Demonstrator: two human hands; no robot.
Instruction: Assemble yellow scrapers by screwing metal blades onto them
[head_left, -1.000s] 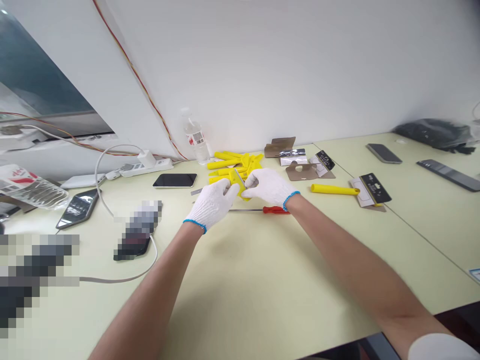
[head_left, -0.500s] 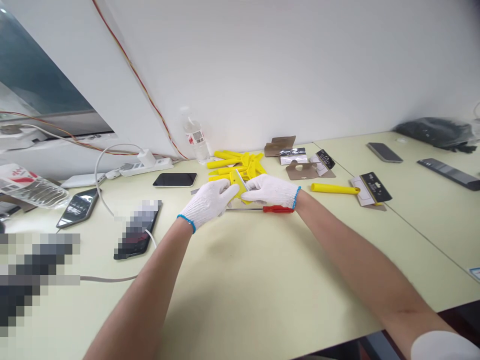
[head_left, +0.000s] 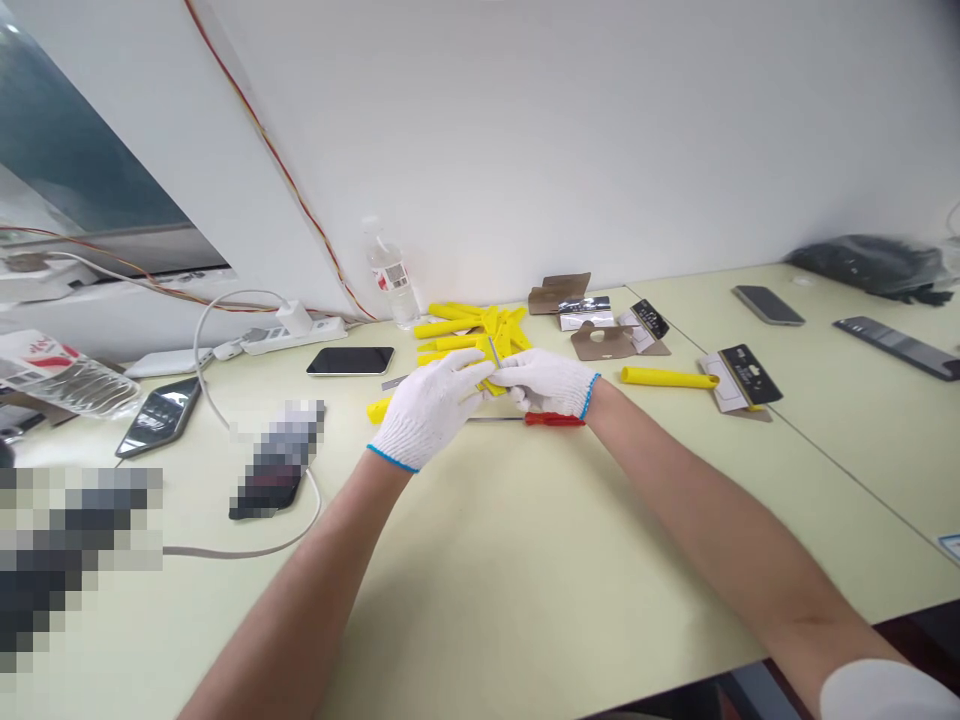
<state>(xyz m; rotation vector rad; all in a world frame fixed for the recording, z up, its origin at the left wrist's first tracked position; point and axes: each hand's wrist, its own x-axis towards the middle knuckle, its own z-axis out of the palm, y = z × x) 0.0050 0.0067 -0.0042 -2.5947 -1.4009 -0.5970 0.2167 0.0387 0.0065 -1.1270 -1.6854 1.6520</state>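
Here's the left hand (head_left: 429, 408) and right hand (head_left: 546, 383), fingers pinching a yellow scraper (head_left: 379, 409), near a clear plastic bottle (head_left: 390, 275) at the far side.

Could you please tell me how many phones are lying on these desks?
4, perhaps 5: a black phone and a shiny phone on the near desk, and a grey phone and a dark phone on the right desk. A blurred object may be a fifth.

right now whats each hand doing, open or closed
Left hand: closed, holding a yellow scraper.
Right hand: closed, apparently on that yellow scraper, near a thin metal blade.
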